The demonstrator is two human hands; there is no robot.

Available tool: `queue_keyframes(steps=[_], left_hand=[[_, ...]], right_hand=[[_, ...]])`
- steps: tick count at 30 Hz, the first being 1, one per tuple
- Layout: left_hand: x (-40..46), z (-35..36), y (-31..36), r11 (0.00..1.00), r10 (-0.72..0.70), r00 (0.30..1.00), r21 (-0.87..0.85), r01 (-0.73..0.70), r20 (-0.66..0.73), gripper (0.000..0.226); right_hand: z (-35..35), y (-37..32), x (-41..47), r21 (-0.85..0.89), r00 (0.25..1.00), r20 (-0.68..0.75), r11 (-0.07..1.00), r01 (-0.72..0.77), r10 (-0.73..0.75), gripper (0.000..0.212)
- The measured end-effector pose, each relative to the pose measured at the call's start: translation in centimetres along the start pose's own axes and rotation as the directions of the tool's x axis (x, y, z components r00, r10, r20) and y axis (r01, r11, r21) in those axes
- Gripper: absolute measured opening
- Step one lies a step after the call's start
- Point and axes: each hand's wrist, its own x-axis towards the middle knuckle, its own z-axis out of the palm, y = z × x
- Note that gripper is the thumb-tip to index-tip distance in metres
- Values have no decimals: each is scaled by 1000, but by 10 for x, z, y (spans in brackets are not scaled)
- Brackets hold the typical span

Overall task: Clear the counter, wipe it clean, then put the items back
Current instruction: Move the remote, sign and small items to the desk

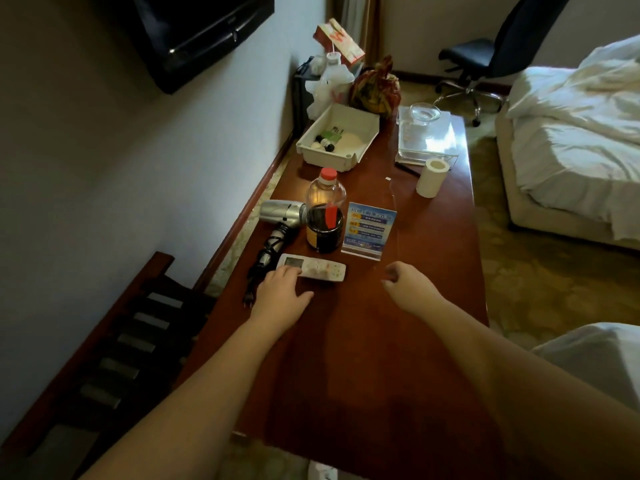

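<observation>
My left hand point(282, 289) rests open-fingered on the remote control point(311, 267) near the counter's point(346, 358) left edge; my right hand point(410, 284) hovers, loosely curled, holding nothing.

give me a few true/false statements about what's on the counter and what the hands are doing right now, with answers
1. The left hand rests on the near end of the white remote. True.
2. The right hand holds the toilet paper roll. False: the roll stands far off near the clear tray, and the right hand holds nothing, its fingers loosely curled.
3. The bottle has a red cap and dark liquid filling only its lower part. True.
4. The hair dryer lies inside the white bin. False: it lies on the counter, beside the bottle.
5. The blue sign card stands right of the bottle. True.
</observation>
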Motion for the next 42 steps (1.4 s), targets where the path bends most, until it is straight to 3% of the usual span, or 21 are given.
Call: queue_keyframes(steps=[5,9,18,26,32,36,42], left_hand=[[-93,-25,2,972,-166,986,-168,163,-1,53],[-174,-35,5,939,-242,968,-267,216,-67,52],[-370,-60,-11,851,-459,861,-388,354,-220,53],[-541,-97,-73,741,-636,709,-499,450,-306,48],[-655,-108,-110,601,-798,456,-575,555,-394,47],[-733,-116,-135,527,-848,326,-606,595,-417,47],[-860,-125,-189,486,-868,250,-633,602,-429,44]], right_hand=[[1,-14,-82,-44,989,83,991,128,-124,41],[8,-21,-154,-82,963,107,963,257,-248,39],[36,-62,-305,-147,835,243,832,535,-494,40],[90,-145,-422,22,553,432,621,784,-713,34],[152,-208,-521,28,353,520,428,903,-778,38],[199,-242,-592,70,222,549,309,949,-806,35],[261,-289,-689,187,55,615,213,959,-786,33]])
